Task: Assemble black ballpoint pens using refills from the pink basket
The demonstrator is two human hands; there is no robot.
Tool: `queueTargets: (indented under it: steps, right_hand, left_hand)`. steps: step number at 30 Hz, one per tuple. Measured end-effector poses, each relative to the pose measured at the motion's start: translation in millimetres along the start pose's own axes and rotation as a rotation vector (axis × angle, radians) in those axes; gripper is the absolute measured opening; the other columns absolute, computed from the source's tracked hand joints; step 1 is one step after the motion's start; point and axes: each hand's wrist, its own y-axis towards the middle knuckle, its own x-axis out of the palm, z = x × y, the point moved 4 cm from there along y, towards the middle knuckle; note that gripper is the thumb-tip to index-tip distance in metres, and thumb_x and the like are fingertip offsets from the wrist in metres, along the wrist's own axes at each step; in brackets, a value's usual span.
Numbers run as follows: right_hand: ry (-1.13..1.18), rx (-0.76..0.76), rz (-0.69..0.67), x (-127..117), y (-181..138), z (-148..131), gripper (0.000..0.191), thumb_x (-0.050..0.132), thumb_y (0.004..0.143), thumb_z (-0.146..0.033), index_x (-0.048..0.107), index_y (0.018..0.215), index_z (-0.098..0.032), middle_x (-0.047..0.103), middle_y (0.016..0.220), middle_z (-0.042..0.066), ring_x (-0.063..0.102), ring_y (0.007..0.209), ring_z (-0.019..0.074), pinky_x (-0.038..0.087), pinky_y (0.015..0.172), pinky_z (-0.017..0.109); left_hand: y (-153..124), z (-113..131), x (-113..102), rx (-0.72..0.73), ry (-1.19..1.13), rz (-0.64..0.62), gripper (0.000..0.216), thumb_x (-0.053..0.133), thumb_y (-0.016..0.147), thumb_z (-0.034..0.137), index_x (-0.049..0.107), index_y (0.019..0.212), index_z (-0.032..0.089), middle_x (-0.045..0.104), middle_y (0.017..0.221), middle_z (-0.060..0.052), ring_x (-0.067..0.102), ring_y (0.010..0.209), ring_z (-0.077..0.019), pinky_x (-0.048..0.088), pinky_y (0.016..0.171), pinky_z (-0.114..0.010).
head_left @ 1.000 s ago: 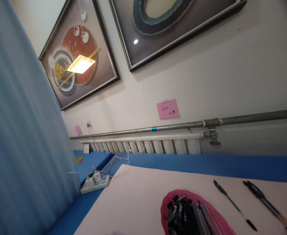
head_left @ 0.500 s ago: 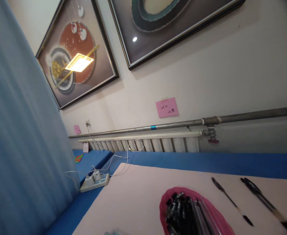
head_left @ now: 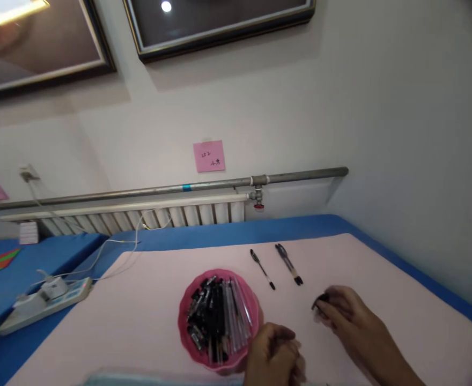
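A pink bowl full of several black and clear pens sits on a pale pink sheet. My left hand hovers at the bowl's right rim with its fingers curled; what it holds, if anything, is hidden. My right hand rests on the sheet further right, fingers pinched round a small black piece at its fingertips. Two black pens lie side by side on the sheet beyond my hands.
A white power strip with cables lies on the blue table cover at left. A radiator and metal pipe run along the wall, under a pink note and framed pictures. The wall closes in on the right.
The view has swung right and down, away from the blue curtain. Both my hands have come into view near the bowl, and the two pens now lie further off.
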Motion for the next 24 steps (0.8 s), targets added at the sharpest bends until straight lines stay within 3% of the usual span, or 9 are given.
queueTargets:
  steps: [3, 12, 24]
  right_hand:
    - [-0.127, -0.070, -0.125, 5, 1, -5, 0.017, 0.050, 0.075, -0.041, 0.050, 0.081, -0.025, 0.067, 0.064, 0.001, 0.065, 0.060, 0.0208, 0.050, 0.056, 0.030]
    - [-0.294, -0.118, -0.190, 5, 4, -2, 0.016, 0.048, 0.078, -0.040, 0.045, 0.074, -0.025, 0.063, 0.062, -0.001, 0.059, 0.060, 0.0188, 0.044, 0.057, 0.028]
    - [-0.426, -0.196, -0.322, 14, 2, -2, 0.022, 0.035, 0.086, -0.036, 0.052, 0.078, -0.024, 0.064, 0.068, 0.001, 0.060, 0.064, 0.0205, 0.041, 0.061, 0.030]
  left_hand:
    - [-5, 4, -1, -0.002, 0.061, -0.025, 0.033, 0.064, 0.061, 0.042, 0.052, 0.077, 0.016, 0.047, 0.045, 0.005, 0.037, 0.038, -0.0071, 0.025, 0.042, -0.022]
    - [-7, 5, 1, -0.017, 0.109, -0.073, 0.033, 0.062, 0.062, 0.043, 0.052, 0.078, 0.016, 0.049, 0.048, 0.004, 0.039, 0.042, -0.0075, 0.026, 0.044, -0.022]
    - [-10, 5, 2, -0.038, 0.112, -0.076, 0.029, 0.061, 0.063, 0.039, 0.052, 0.077, 0.015, 0.048, 0.049, 0.005, 0.038, 0.042, -0.0071, 0.026, 0.044, -0.022]
